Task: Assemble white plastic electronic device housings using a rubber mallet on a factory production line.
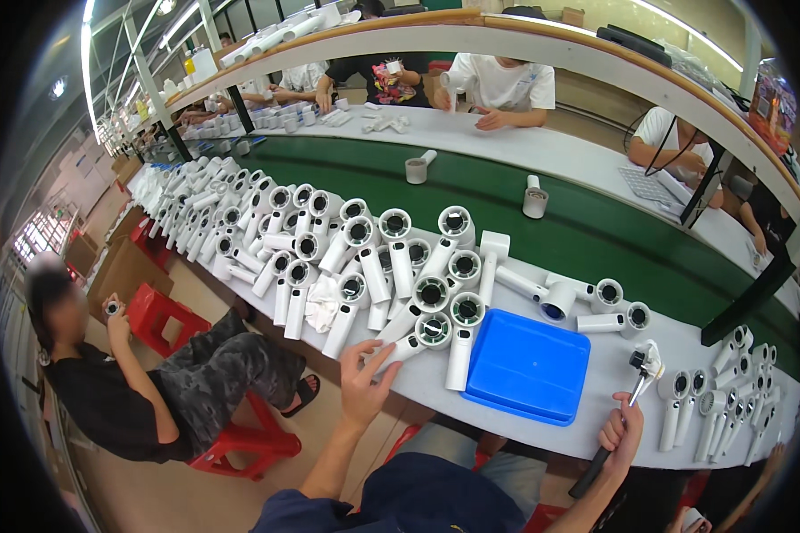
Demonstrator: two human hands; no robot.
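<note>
A white hair dryer (434, 330) with a round, open-ended head lies at the front of the pile, its handle pointing towards me. My left hand (367, 382) has its thumb and index finger around the end of that handle; the other fingers are curled apart from it. In my right hand (620, 431) is a hammer (636, 387) with a black grip and a metal shaft, held upright at the table's front edge. White wrapping covers part of its dark head. Between my hands lies an empty blue plastic tray (529, 366).
Many white hair dryers (302, 244) crowd the table's left; several more stand at the right (724, 400). Beyond runs a green conveyor belt (489, 200) under a wooden-edged shelf (471, 25). Seated people work across it. Another person (124, 382) sits left, by red stools (240, 440).
</note>
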